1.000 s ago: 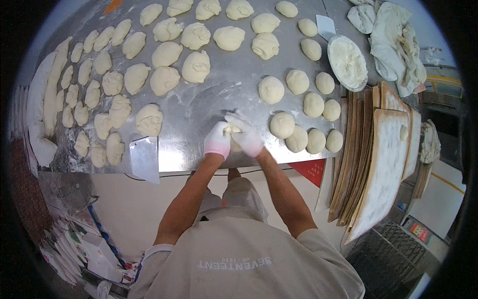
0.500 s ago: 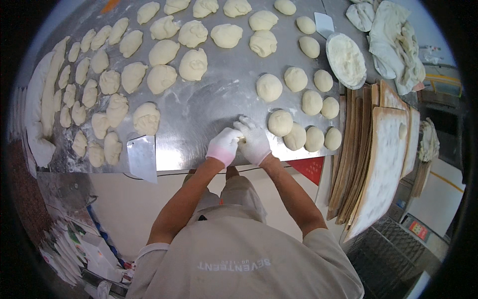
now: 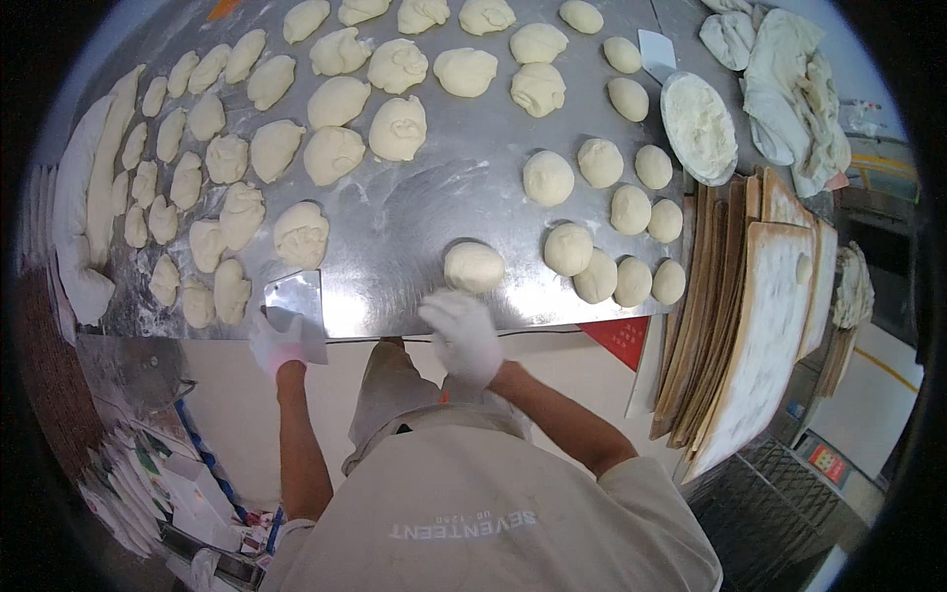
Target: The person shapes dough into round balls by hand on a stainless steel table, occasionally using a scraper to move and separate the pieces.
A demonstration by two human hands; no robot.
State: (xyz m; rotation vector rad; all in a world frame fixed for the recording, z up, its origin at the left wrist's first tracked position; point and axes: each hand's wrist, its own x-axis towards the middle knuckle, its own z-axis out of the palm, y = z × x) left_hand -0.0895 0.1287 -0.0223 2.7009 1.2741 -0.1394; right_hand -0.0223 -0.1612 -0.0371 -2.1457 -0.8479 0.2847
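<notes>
My left hand (image 3: 278, 342), in a white and pink glove, is at the flat dough scraper (image 3: 298, 304), which juts over the table's front edge. It grips the scraper's near left side, with some fingers hidden. A round dough ball (image 3: 473, 266) rests near the front edge. Just on its near side is my gloved right hand (image 3: 462, 333), slightly blurred, fingers stretched out and holding nothing. Beyond the scraper lies a folded dough piece (image 3: 301, 236). Several smooth dough balls (image 3: 569, 249) sit to the right of the single ball.
Rough dough pieces (image 3: 335, 102) cover the metal table's (image 3: 395, 212) left and far parts. A flour bowl (image 3: 698, 128) stands at right beside a white scraper (image 3: 656, 54) and crumpled cloths (image 3: 784, 84). Stacked boards (image 3: 755, 326) lean by the right edge; rolled cloth (image 3: 79, 217) lies far left.
My hands, earlier together over a covered piece of dough, have parted. A round ball is uncovered there; my left hand has moved left to the scraper, my right slightly back.
</notes>
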